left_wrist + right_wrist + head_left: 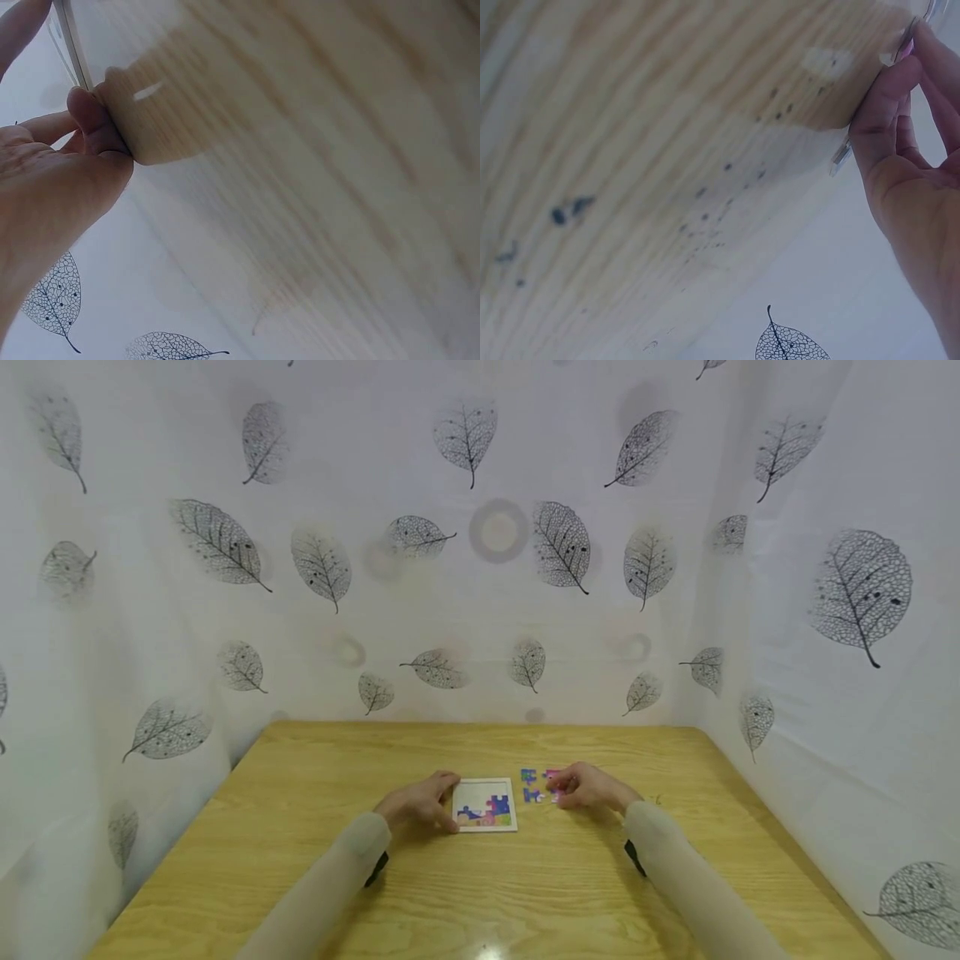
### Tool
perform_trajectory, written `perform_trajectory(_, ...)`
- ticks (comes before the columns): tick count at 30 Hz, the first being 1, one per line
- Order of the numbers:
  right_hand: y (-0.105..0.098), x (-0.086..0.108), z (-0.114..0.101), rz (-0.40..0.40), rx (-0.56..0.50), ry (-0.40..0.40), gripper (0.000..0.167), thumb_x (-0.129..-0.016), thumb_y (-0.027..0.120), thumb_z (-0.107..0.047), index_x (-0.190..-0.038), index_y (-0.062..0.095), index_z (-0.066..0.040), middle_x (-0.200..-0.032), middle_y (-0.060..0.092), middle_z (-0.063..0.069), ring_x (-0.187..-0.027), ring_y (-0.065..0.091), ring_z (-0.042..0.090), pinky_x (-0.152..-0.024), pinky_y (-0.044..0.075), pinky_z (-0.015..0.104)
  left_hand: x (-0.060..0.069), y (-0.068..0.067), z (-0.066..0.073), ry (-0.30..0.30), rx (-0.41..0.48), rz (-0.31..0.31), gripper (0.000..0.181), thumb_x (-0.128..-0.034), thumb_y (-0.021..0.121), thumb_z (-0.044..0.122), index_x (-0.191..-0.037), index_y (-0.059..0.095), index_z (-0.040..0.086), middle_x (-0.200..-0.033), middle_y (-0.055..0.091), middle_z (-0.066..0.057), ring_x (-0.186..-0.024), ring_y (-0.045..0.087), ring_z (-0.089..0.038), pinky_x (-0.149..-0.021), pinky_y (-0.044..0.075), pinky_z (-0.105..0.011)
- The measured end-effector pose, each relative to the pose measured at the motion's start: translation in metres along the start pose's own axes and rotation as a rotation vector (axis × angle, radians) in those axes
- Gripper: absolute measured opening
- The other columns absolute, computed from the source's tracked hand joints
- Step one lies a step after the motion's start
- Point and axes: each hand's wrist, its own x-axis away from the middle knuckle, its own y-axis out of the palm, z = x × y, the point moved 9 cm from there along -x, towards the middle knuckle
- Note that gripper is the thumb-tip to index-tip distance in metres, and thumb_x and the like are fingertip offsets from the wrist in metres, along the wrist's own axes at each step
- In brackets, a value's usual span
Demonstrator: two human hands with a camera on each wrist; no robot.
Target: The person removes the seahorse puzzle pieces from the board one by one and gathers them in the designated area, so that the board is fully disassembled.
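A square puzzle board [486, 782] with a white frame lies flat on the wooden table, its lower part filled with joined colourful pieces. At the board's left edge, my left hand [422, 800] holds it, fingers at the upper corner and thumb at the lower. Right of the board lie several loose jigsaw pieces, among them a blue-green piece [528, 775] and a blue piece [532, 795]. My right hand [592, 787] pinches a pink jigsaw piece [907, 49] between thumb and finger; fingers partly hide it and the pieces beside it. The left wrist view shows my left thumb [97, 124] against the board's edge.
The wooden table [315, 877] reaches to a pale curtain [495, 610] with leaf prints at the back and on both sides. Dark specks [570, 210] mark the tabletop near my right hand.
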Motion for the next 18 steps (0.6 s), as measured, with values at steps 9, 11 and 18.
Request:
perform_trajectory(9,0.0004,0.0026,0.0024,-0.008,-0.024,-0.017,0.039,-0.084,0.073,-0.007,-0.122,0.067,-0.001,-0.102,0.067,0.009,-0.087,0.057,0.018,-0.076,0.050,0.028,-0.0015,0.0022,0.0004,0.009,-0.038,0.001,0.093,-0.0750,0.084,0.017,-0.151,0.032,0.004,-0.158,0.026,-0.014,-0.145,0.027,-0.037,-0.120,0.021,-0.053)
perform_trajectory(11,-0.0006,0.0030,0.0034,-0.004,-0.037,-0.024,0.041,-0.085,0.073,-0.008,-0.124,0.065,-0.001,-0.106,0.068,0.011,-0.087,0.057,0.018,-0.074,0.050,0.027,-0.0021,0.0025,0.0004,0.015,-0.042,0.000,0.094,-0.0746,0.084,0.016,-0.151,0.032,0.003,-0.158,0.027,-0.014,-0.145,0.027,-0.037,-0.120,0.021,-0.053)
perform_trajectory(18,-0.0078,0.0020,0.0042,0.027,-0.149,-0.020,0.041,-0.088,0.068,-0.004,-0.128,0.062,0.002,-0.112,0.065,0.018,-0.082,0.058,0.018,-0.064,0.053,0.026,-0.0029,0.0013,0.0000,0.023,-0.054,-0.001,0.093,-0.0759,0.083,0.018,-0.152,0.031,0.003,-0.158,0.025,-0.015,-0.146,0.025,-0.037,-0.121,0.020,-0.052)
